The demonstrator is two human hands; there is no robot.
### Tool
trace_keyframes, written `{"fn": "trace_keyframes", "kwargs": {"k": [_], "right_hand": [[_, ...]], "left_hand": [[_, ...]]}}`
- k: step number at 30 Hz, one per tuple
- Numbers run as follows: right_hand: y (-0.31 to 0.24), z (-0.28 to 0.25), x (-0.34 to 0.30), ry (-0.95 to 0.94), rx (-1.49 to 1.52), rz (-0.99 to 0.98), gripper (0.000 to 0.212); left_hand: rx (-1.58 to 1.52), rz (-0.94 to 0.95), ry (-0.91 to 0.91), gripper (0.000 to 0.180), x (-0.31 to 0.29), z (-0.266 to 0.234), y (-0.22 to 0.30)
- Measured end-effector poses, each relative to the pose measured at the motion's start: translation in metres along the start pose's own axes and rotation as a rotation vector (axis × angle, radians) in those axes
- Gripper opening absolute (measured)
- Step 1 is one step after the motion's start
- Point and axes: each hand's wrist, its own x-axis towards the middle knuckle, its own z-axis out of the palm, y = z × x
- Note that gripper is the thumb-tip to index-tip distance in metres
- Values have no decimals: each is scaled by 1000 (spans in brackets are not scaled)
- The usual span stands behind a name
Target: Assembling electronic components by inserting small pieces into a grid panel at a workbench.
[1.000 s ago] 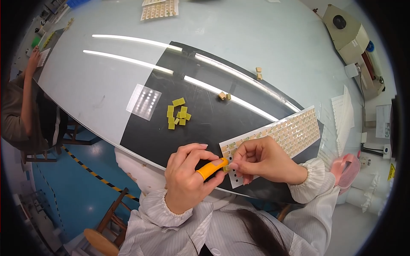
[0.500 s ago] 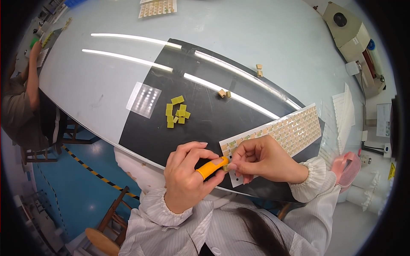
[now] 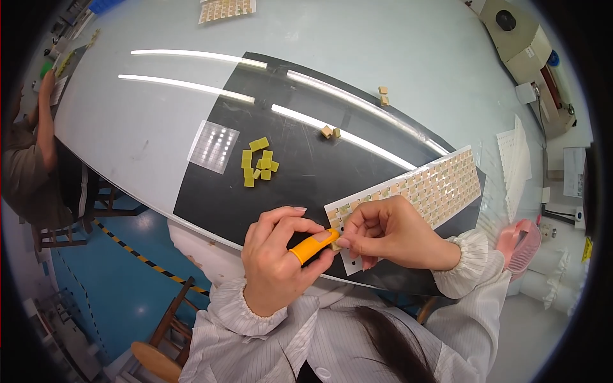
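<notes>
My left hand [image 3: 279,255] wears an orange finger cover [image 3: 311,247] on one finger. Its thumb and covered finger pinch a small yellowish block [image 3: 336,246], partly hidden by the fingertips. From the other side, the thumb and forefinger of my right hand [image 3: 402,239] close on the same block. Both hands hover at the near corner of a white sheet [image 3: 350,263] carrying rows of small tan and greenish pieces. That corner has a bare strip with small dark squares. On the black mat [image 3: 204,198], left of the sheet, lies a loose group of olive-yellow blocks [image 3: 247,159].
Wooden blocks [image 3: 327,132] sit on the mat's middle, with more [image 3: 384,100] by its far edge. A clear dotted sheet [image 3: 215,148] lies at left; another sheet of pieces [image 3: 227,9] is far back. A pink mesh item [image 3: 522,247] stands right. A co-worker [image 3: 35,159] sits far left.
The whole view has shifted slightly, so things appear a little further left and up. Both hands keep their pinch on the small block, with only tiny finger movement.
</notes>
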Motion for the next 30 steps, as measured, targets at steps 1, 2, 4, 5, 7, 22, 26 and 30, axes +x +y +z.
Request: {"fn": "trace_keyframes", "kwargs": {"k": [1,2,4,5,7,22,26,30], "right_hand": [[1,0,0,4,-6,-6,14],[1,1,0,7,-3,-6,14],[-1,4,-1,36,-78,-51,17],[0,5,0,33,-77,-52,17],[4,7,0,106,-356,-254,20],[-6,-7,0,714,-934,-912,21],[5,4,-2,626,-861,-826,21],[25,14,2,511,-931,-824,19]], "left_hand": [[2,-7,-6,24,0,0,0],[1,-5,-9,24,1,1,0],[5,15,0,24,1,1,-1],[8,14,0,24,2,0,-1],[25,22,9,24,2,0,0],[17,52,10,20,-4,0,-3],[-1,22,8,24,-3,0,-3],[-7,-8,11,25,-2,0,-1]]}}
